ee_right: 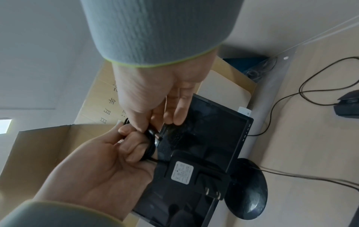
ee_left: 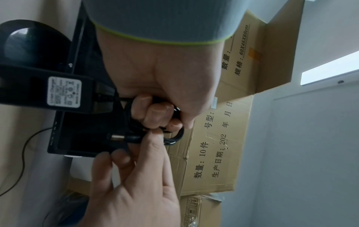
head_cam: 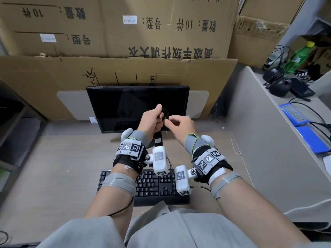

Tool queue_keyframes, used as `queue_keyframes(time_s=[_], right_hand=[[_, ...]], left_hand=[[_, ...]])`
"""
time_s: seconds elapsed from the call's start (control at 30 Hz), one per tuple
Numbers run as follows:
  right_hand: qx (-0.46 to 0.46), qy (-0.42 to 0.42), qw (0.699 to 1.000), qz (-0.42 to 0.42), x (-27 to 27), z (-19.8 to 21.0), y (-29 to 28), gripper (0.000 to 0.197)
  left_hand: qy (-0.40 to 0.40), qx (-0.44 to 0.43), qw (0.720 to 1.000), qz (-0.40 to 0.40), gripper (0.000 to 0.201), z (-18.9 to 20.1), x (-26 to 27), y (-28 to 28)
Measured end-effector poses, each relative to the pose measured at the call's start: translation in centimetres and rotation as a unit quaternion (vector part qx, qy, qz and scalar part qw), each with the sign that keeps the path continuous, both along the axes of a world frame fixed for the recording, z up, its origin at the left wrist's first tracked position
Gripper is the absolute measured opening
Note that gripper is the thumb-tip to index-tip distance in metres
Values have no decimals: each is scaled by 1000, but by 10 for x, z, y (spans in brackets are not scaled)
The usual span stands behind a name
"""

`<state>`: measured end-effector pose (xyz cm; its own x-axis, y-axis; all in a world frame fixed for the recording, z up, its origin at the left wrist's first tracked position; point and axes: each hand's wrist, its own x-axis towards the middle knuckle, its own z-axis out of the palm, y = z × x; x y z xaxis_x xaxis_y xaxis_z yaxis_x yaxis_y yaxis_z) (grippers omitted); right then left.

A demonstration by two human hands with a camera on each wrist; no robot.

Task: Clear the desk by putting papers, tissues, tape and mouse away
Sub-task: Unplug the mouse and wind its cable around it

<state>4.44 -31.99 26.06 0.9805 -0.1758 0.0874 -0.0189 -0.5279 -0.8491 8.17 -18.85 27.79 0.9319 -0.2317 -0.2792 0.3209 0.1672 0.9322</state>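
My left hand (head_cam: pixel 152 120) is raised in front of the monitor and grips a coiled black cable (head_cam: pixel 165 111), with the fingers (ee_left: pixel 155 113) curled through the loops. The cable's black power adapter (head_cam: pixel 157 141) hangs below that hand, its label showing (ee_left: pixel 64 93). My right hand (head_cam: pixel 179 123) pinches the cable's end at the metal barrel plug (ee_left: pixel 118 137), seen again in the right wrist view (ee_right: pixel 156 135). A black mouse (ee_right: pixel 347 106) with its cord lies on the desk. In the head view my right wrist hides it.
A black monitor (head_cam: pixel 107 104) on a round stand (ee_right: pixel 248 190) sits at the back of the desk, with a black keyboard (head_cam: pixel 152 187) in front. Cardboard boxes (head_cam: pixel 125 33) stand behind. A grey partition (head_cam: pixel 259 131) closes the right side; beyond it are a green bottle (head_cam: pixel 297 58) and blue packs (head_cam: pixel 311 138).
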Motion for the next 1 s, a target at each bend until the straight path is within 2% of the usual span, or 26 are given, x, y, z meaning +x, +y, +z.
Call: queue_keyframes(time_s=[0.17, 0.27, 0.47, 0.67, 0.77, 0.9, 1.0], right_hand=[[-30, -10, 999, -18, 9, 0, 5, 29], [-25, 4, 1000, 11, 10, -1, 4, 32], [-104, 44, 992, 54, 6, 8, 2, 30], [-119, -20, 992, -45, 9, 15, 3, 35], [-158, -15, 986, -42, 11, 18, -3, 34], [-196, 23, 979, 42, 17, 20, -9, 29], [-192, 35, 979, 66, 15, 18, -11, 28]], left_hand=[[-72, 55, 995, 36, 47, 1, 4, -4], [-73, 62, 995, 34, 49, 0, 5, -3], [-60, 45, 997, 33, 46, 1, 5, -3], [-69, 43, 997, 5, 44, 11, 7, -9], [-45, -16, 999, 14, 42, 6, 7, -11], [-24, -104, 994, 4, 37, 1, 3, -13], [-20, -154, 988, -11, 37, 4, -1, -15]])
